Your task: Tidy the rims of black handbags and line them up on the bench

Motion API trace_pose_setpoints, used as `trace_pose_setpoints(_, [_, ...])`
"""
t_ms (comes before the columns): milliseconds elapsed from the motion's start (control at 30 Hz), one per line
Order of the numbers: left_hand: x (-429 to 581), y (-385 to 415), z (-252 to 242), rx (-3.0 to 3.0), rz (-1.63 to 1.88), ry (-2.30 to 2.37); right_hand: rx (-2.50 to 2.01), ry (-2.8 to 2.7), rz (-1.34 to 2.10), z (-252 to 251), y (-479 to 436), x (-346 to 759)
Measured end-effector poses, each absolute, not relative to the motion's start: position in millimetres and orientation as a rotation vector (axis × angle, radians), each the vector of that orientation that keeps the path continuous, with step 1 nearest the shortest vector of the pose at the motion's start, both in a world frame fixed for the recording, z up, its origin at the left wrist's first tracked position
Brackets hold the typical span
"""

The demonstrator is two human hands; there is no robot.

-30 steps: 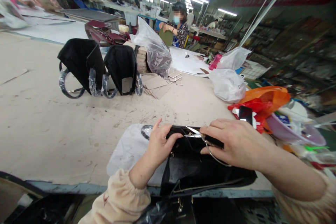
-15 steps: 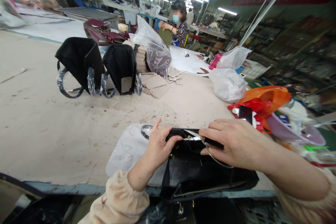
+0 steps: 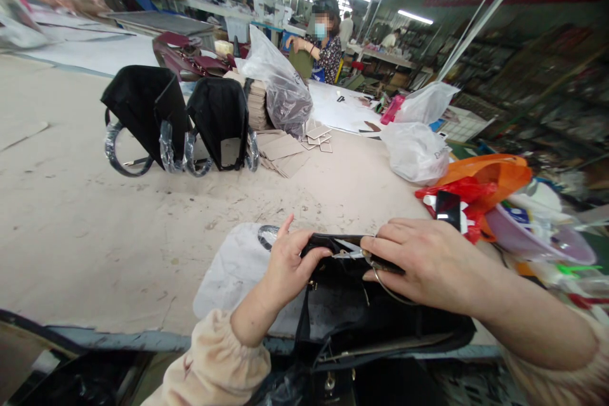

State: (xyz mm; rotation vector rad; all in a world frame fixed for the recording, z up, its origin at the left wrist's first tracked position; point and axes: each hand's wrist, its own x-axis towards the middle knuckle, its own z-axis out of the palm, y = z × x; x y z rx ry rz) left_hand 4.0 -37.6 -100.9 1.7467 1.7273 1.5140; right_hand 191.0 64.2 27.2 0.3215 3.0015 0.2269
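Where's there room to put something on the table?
Bare tabletop lies left of the white sheet, nearer than the two black bags. A smaller patch is between the cardboard pieces and white plastic bag. It's crowded at right around the red bag and phone, and by the open bag, left hand, right hand and scissors.

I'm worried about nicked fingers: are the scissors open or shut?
Open: the scissors, in the right hand, show blades spread apart.
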Motion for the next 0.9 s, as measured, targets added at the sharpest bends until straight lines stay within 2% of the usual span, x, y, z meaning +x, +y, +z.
trace_pose_setpoints(433, [3.0,-37.8,-100.1,1.708,1.524,1.661,0.356,3.084,0.307,14.9,59.9,200.2])
trace_pose_setpoints(700, [3.8,-38.5,-99.7,1.710,1.518,1.672,0.469,3.069,0.210,16.0,53.6,200.3])
trace_pose_setpoints(900, [6.7,-38.9,-100.9,1.680,1.551,1.695,0.311,3.113,0.291,14.3,58.0,199.7])
